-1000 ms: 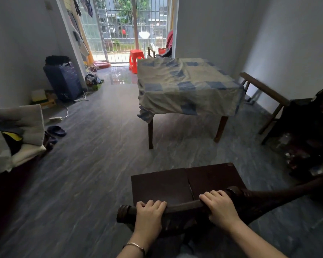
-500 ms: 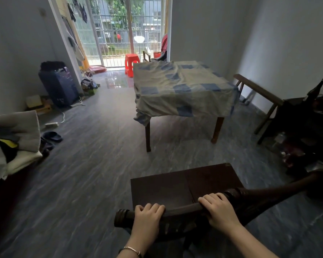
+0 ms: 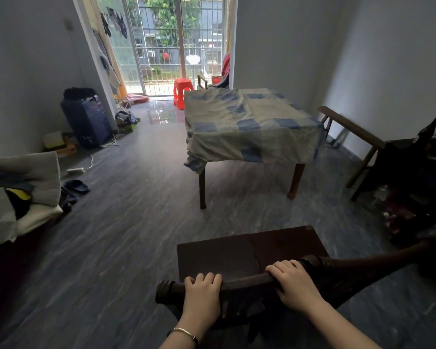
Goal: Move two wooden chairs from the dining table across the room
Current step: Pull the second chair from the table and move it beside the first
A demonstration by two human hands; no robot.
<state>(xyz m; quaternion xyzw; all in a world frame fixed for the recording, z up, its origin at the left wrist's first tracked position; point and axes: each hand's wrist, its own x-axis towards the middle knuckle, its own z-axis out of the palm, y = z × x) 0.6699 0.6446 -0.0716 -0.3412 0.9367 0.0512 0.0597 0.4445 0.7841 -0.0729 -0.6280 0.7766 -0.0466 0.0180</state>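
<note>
A dark wooden chair (image 3: 249, 250) stands right in front of me, its seat facing the dining table. My left hand (image 3: 203, 295) grips the left part of its curved top rail. My right hand (image 3: 293, 280) grips the same rail further right. The dining table (image 3: 249, 124), draped in a pale cloth with blue squares, stands ahead in the middle of the room. Part of another wooden chair (image 3: 202, 81) shows behind the table's far edge, mostly hidden.
A wooden bench (image 3: 350, 127) runs along the right wall. Dark cluttered furniture with a bottle (image 3: 428, 129) fills the right. A red stool (image 3: 183, 91) stands by the barred balcony door. A suitcase (image 3: 87, 119), slippers (image 3: 76, 186) and folded bedding (image 3: 23, 177) lie left.
The view has shifted slightly and the table sits a little farther from me. Both hands keep the same grip on the chair's top rail.
</note>
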